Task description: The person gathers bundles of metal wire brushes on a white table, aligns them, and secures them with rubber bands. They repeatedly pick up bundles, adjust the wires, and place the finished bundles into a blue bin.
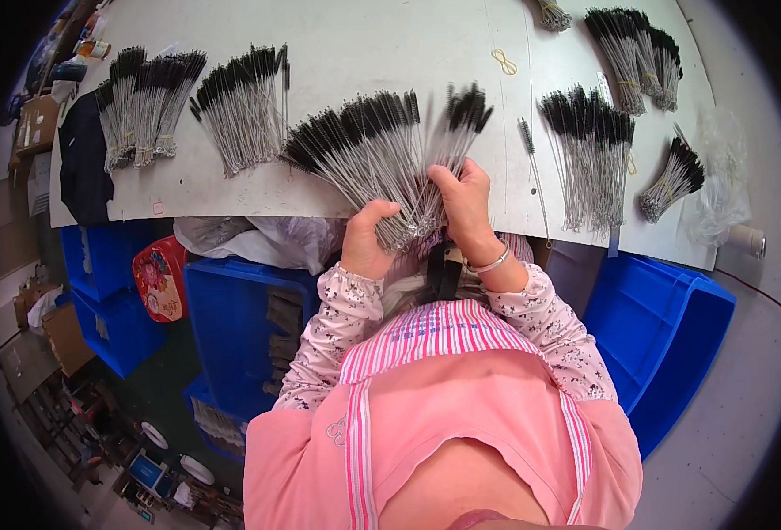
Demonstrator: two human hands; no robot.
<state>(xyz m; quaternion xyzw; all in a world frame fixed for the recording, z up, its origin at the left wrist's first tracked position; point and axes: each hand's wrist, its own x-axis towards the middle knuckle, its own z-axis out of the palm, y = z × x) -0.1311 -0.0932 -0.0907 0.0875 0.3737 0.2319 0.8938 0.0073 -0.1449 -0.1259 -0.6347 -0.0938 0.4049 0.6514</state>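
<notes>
Gripping wire brushes at the near edge of the tabletop (364, 53), both hands are occupied: the left hand (369, 243) is closed round the looped wire ends of a big bunch (355, 141), its black bristles fanned out and away, while the right hand (466, 199) pinches a small bunch (466, 113) just beside it, the bristle tips blurred. Judging by the yellow ties, the work looks part done. Tied bundles lie at the left (147, 106), at the far right (635, 53) and near the right edge (673, 181). No tie shows on the brushes in hand, on the left pile (242, 115) or on the right pile (589, 150), so these seem to be what is left. One single brush (527, 141) lies apart, and a loose yellow tie (504, 62) rests beyond the hands. The tabletop is pale, with a dark cloth (84, 159) over its left end and a clear bag (722, 168) beside its right edge. Below stand a blue crate on the right (664, 322), more blue crates on the left (231, 318) and a red container (159, 281); cardboard boxes (37, 124) and clutter fill the room's left side.
</notes>
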